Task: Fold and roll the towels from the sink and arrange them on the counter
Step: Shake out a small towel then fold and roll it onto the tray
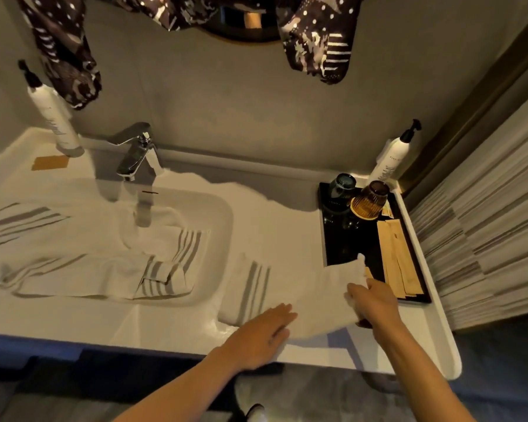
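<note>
- You have one white terry towel with grey stripes (pixel 275 287) spread on the white counter (pixel 171 327), just right of the white rectangular sink basin (pixel 223 214), its striped end nearest the basin.
- Your right hand (pixel 371 300) pinches the towel's far right edge, lifting it so a corner stands over the black rectangular tray (pixel 375 248).
- Your left hand (pixel 265 327) lies flat and unclenched on the towel's near edge, gripping nothing, only pinning it.
- Two more striped white towels remain at the basin: a crumpled one inside it (pixel 104 269) and one draped off its left side (pixel 16 220).
- Keep the left palm pressing while you carry the raised edge back toward the basin, so the lower layer does not slide.
- Line the moving edge up with the striped end before you let go; a square fold should roll more evenly.
- Keep the lifted corner clear of the amber ribbed glass tumbler (pixel 369 201) on the tray.
- The image is soft at your right fingertips, so the corner may be touching the tray's wooden-coloured sachets (pixel 397 260); I cannot be sure.
</note>
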The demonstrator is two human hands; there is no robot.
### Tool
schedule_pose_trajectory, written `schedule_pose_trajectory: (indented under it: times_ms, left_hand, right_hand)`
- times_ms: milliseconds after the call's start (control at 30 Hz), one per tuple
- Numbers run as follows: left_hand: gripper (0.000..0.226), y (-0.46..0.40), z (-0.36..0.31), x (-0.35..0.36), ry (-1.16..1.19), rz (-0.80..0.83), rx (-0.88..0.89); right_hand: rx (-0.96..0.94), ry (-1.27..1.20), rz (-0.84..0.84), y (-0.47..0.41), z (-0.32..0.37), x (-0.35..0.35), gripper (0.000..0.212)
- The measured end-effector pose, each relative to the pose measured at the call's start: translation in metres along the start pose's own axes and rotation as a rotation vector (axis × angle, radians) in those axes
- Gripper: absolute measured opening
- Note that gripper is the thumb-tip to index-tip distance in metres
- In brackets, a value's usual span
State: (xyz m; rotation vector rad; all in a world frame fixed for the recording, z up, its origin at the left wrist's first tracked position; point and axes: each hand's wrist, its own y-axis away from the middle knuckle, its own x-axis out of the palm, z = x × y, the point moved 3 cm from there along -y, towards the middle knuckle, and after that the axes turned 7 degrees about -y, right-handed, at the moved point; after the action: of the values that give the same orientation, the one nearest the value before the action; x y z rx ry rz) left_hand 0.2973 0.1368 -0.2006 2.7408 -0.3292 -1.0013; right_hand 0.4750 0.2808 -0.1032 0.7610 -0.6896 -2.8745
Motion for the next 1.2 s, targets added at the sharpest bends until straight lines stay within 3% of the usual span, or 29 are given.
schedule_pose_trajectory:
  times_ms: [133,233,300,367,400,467,500,567,600,700,800,933,1000,1100,1200]
  left_hand:
    - [0.03,-0.008,0.009,-0.02,0.592,-0.439,-0.425]
    - [0.023,-0.013,0.018,-0.041,1.206,-0.415,-0.63]
    - [0.038,-0.006,0.024,-0.055,1.319,-0.434,-0.674]
    - [0.038,0.007,0.033,-0.074,1.045,-0.536,-0.686]
    - [0.031,0.015,0.04,-0.082,0.782,-0.623,-0.683]
    - [0.026,0.026,0.045,-0.09,0.266,-0.77,-0.526]
    - [0.031,0.027,0.046,-0.086,0.049,-0.772,-0.389]
    - [0.038,0.021,0.05,-0.062,-0.32,-0.618,-0.12]
    - [0.041,0.019,0.055,-0.047,-0.48,-0.537,-0.029]
    - [0.05,0.026,0.065,-0.028,-0.763,-0.387,0.003]
    - [0.054,0.03,0.065,-0.02,-0.78,-0.36,-0.018]
    - [0.04,0.028,0.046,-0.033,-0.641,-0.399,0.08]
    - [0.03,0.029,0.038,-0.04,-0.462,-0.438,0.02]
    - [0.029,0.022,0.033,-0.043,0.218,-0.316,-0.375]
    - [0.041,0.013,0.031,-0.045,0.843,-0.329,-0.653]
  right_hand:
    - [-0.177,0.304,0.003,0.012,0.022,0.009,0.006]
    - [-0.411,0.407,0.146,0.038,0.038,0.075,0.025]
    - [-0.368,0.265,0.368,0.054,0.035,0.119,0.03]
    - [-0.251,0.118,0.508,0.058,0.022,0.138,0.037]
    - [-0.26,0.096,0.478,0.055,0.015,0.137,0.036]
    - [-0.425,0.219,0.253,0.044,0.001,0.124,0.031]
    - [-0.498,0.33,0.156,0.04,-0.008,0.12,0.026]
    - [-0.571,0.533,0.065,0.039,-0.024,0.12,0.019]
    - [-0.533,0.601,0.048,0.039,-0.033,0.122,0.026]
    - [-0.207,0.412,0.028,0.038,-0.047,0.122,0.048]
    - [0.055,0.178,0.111,0.026,-0.045,0.122,0.04]
    - [0.067,0.204,0.096,0.017,-0.037,0.104,0.035]
    - [0.018,0.253,0.018,0.017,-0.029,0.086,0.036]
    - [-0.161,0.414,-0.019,0.028,-0.008,0.086,0.027]
    - [-0.355,0.489,0.11,0.052,0.005,0.122,0.028]
